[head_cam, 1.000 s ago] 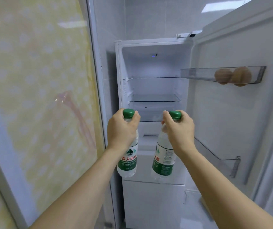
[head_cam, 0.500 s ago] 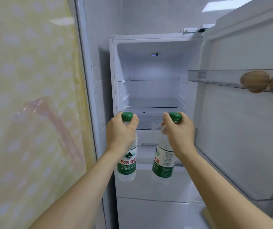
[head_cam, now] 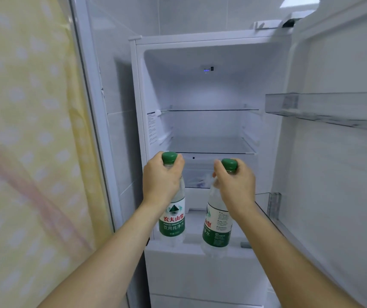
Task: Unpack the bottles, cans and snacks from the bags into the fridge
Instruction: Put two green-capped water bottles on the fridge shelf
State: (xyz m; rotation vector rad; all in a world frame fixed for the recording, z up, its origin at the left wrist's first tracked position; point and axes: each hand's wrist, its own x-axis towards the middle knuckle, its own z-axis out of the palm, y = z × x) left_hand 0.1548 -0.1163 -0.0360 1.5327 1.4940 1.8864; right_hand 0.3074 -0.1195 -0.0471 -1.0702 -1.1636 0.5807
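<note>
1. The left hand [head_cam: 161,177] grips the neck of a water bottle [head_cam: 173,215] just under its green cap [head_cam: 169,157], fingers curled round it. The bottle hangs upright below the hand.
2. The right hand [head_cam: 235,182] grips the neck of a second water bottle [head_cam: 217,227] under its green cap [head_cam: 229,163], fingers curled round it. This bottle tilts slightly, its base leaning toward the left.
3. Both bottles are clear plastic with green and white labels bearing Chinese characters. They are held side by side, apart from each other, in front of the open fridge [head_cam: 204,85], at the level of its lower compartment. Neither bottle rests on a shelf.
4. The fridge interior is white and lit. An upper glass shelf [head_cam: 209,110] runs across the cabinet; a second glass shelf [head_cam: 213,146] lies below it, just above the hands. A small blue indicator [head_cam: 207,70] shows on the back wall near the top.
5. A clear drawer [head_cam: 197,177] sits behind and between the two hands; its contents are too blurred to identify.
6. The fridge door [head_cam: 338,174] stands open on the right. It carries a clear upper door bin [head_cam: 324,110] and a lower door bin [head_cam: 271,205] whose corner lies just beside the right wrist.
7. A yellow curtain with pale dots [head_cam: 29,152] fills the left of the view, beside a white frame [head_cam: 89,107].
</note>
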